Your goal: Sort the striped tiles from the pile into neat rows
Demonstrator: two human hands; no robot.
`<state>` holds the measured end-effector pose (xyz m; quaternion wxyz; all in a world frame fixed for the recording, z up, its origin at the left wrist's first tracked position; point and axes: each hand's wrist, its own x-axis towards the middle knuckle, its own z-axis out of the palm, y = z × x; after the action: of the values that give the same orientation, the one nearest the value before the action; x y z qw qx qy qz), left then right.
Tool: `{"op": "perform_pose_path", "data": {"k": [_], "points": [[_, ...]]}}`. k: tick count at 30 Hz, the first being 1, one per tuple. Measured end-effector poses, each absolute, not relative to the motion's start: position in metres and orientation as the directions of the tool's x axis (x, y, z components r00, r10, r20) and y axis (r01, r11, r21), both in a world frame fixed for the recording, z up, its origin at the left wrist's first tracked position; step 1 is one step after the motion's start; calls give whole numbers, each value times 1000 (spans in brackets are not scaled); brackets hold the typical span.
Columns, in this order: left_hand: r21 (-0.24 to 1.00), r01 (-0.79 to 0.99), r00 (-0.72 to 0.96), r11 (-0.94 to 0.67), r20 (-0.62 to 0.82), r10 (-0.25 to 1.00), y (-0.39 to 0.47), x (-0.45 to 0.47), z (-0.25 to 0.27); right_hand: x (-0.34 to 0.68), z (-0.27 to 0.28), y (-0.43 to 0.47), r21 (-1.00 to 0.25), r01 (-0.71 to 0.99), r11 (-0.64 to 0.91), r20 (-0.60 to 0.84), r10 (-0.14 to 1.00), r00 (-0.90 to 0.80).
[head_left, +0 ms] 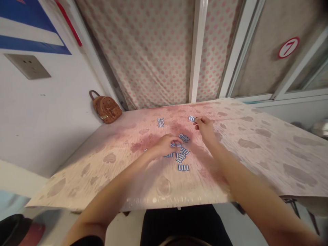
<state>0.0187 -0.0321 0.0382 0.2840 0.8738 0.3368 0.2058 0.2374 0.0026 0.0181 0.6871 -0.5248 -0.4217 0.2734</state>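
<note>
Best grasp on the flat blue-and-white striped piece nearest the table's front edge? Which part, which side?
I'd pinch the flat blue-and-white striped piece by its short ends, from above on the person's side. It lies flat on the pink patterned tablecloth, long side toward the person, with similar pieces clustered beyond it.

Head camera looks forward, down across nearby table.

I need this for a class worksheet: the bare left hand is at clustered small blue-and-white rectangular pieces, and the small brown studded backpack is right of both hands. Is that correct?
The side is wrong: the head view shows the backpack left of both the left hand and the right hand. The left hand is indeed at the pieces.
</note>
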Motion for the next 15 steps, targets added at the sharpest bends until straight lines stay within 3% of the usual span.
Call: {"op": "perform_pose_path", "data": {"k": [4, 10, 15], "points": [[581, 435, 792, -688, 116, 599, -16, 48, 18, 238, 19, 4, -954, 64, 291, 285, 828, 483], [417, 492, 830, -764, 38, 556, -8, 52, 24, 235, 22, 1, -936, 70, 345, 338, 822, 458], [476, 509, 807, -717, 27, 590, -13, 57, 29, 234, 24, -2, -931, 83, 356, 353, 814, 462]]}}
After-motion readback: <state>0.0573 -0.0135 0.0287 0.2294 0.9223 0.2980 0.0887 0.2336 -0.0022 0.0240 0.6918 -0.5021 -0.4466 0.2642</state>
